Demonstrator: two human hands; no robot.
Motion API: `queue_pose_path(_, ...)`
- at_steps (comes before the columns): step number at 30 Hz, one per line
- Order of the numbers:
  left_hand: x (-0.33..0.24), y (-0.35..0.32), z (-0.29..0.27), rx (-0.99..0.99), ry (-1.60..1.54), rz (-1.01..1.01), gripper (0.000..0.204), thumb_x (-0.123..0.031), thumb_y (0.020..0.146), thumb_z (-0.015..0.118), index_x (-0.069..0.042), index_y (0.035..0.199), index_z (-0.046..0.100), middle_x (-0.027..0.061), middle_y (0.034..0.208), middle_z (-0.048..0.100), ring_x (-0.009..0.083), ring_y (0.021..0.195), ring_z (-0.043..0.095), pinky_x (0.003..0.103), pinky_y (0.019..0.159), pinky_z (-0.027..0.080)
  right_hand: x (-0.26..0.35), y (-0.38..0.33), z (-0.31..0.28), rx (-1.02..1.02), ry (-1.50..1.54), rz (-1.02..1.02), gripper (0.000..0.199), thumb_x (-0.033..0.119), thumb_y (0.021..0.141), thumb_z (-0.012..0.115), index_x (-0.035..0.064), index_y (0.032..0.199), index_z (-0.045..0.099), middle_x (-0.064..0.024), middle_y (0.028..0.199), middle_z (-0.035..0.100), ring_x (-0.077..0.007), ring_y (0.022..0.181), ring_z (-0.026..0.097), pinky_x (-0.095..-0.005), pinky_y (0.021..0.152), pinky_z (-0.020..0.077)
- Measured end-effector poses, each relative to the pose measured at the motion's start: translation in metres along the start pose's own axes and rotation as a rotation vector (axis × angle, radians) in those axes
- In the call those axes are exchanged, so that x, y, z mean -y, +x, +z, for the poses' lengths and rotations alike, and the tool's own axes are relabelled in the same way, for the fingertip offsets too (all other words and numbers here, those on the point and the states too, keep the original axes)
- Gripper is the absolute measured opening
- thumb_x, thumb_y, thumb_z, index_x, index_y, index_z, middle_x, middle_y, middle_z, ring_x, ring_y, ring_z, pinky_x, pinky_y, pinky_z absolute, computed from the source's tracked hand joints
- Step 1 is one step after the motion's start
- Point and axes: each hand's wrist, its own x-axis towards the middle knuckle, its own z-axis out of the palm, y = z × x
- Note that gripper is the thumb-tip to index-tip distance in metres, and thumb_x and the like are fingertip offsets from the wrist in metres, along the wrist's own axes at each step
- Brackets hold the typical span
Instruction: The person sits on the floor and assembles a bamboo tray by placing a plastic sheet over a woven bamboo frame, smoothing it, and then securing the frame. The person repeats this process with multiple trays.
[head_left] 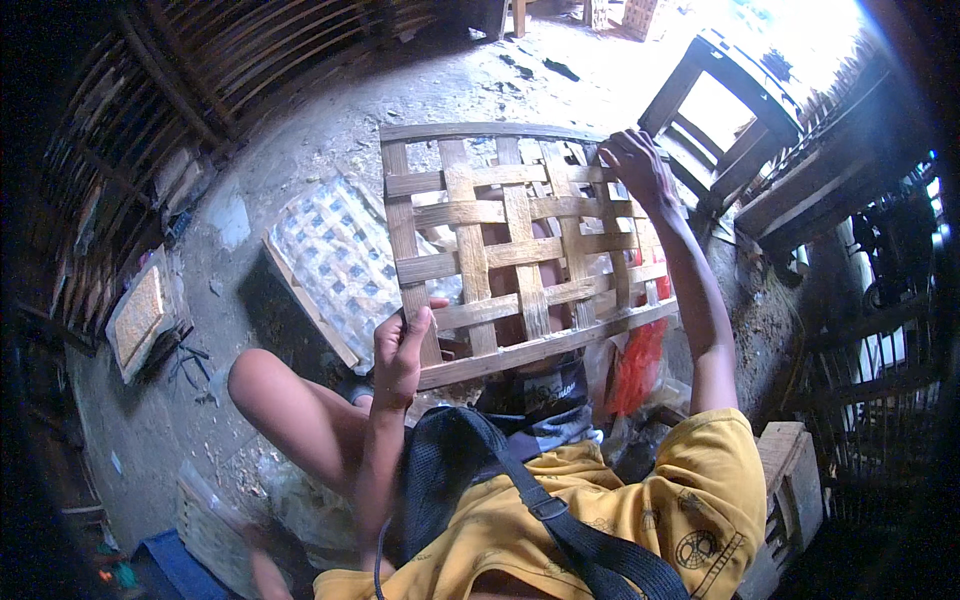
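Up in front of me is a woven bamboo panel, an open lattice of wide flat strips inside a thin wooden frame. My left hand grips its lower left edge, thumb in front, with the fingers mostly behind the frame. At the far right corner, my right hand is closed over the top edge. The panel is tilted, and my legs show through its gaps. Beyond its left side, a similar woven panel wrapped in clear plastic lies on the floor. Red plastic hangs partly hidden behind the lower right corner.
A wooden stool-like frame stands at the far right. Pliers lie on the dirt floor beside a stack of small boards at the left. A slatted wall runs along the back left. Another person's arm shows at lower left.
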Motion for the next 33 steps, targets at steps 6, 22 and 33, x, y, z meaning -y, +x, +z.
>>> queue_pose_path(6,-0.013,-0.007,0.007,-0.009,-0.033,-0.061,0.032,-0.027,0.106,0.055,0.000,0.117,0.069,0.0018,0.090,0.068,0.0096,0.079,0.066,0.026,0.075,0.054,0.000,-0.003,0.005,0.068,0.123,-0.072,0.018,0.018,0.085,0.074,0.0071,0.096,0.065,-0.0041,0.090,0.059,-0.0245,0.088,0.058,-0.0378,0.079,0.0508)
queue_pose_path(22,-0.005,-0.005,0.000,-0.053,0.007,-0.044,0.031,-0.026,0.106,0.055,-0.001,0.116,0.070,0.0007,0.090,0.066,0.0075,0.081,0.062,0.024,0.075,0.052,-0.007,-0.006,-0.006,0.049,0.127,0.004,0.019,0.021,0.092,0.072,0.0097,0.108,0.072,-0.0071,0.105,0.067,-0.0261,0.099,0.065,-0.0370,0.083,0.0562)
queue_pose_path(33,-0.009,-0.009,0.009,-0.061,-0.031,-0.037,0.030,-0.024,0.106,0.054,-0.002,0.117,0.071,-0.0097,0.076,0.052,0.0011,0.071,0.046,0.019,0.068,0.039,0.002,0.016,0.003,0.091,0.132,-0.201,0.017,0.011,0.080,0.070,0.0099,0.097,0.068,-0.0037,0.094,0.063,-0.0239,0.093,0.063,-0.0351,0.081,0.0541)
